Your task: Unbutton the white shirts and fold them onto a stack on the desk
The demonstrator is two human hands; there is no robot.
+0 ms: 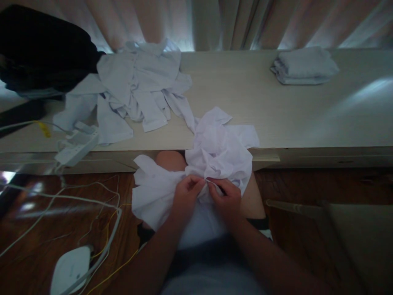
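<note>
A rumpled white shirt point(221, 143) lies across my lap, its upper part spilling onto the edge of the pale tabletop. My left hand point(189, 189) pinches the cloth between thumb and fingers. Close beside it, my right hand point(225, 193) also pinches a fold of the same shirt, with the fingertips of both hands nearly touching. Whatever small detail sits between the fingertips is too dim to make out. One end of the shirt spreads over my thigh at the left.
More white shirts point(138, 82) lie heaped at the back left, next to a dark bundle point(46, 49). A folded white garment point(307, 67) rests at the back right. A power strip point(78, 145) overhangs the table edge. Cables and a white router point(70, 270) are on the floor.
</note>
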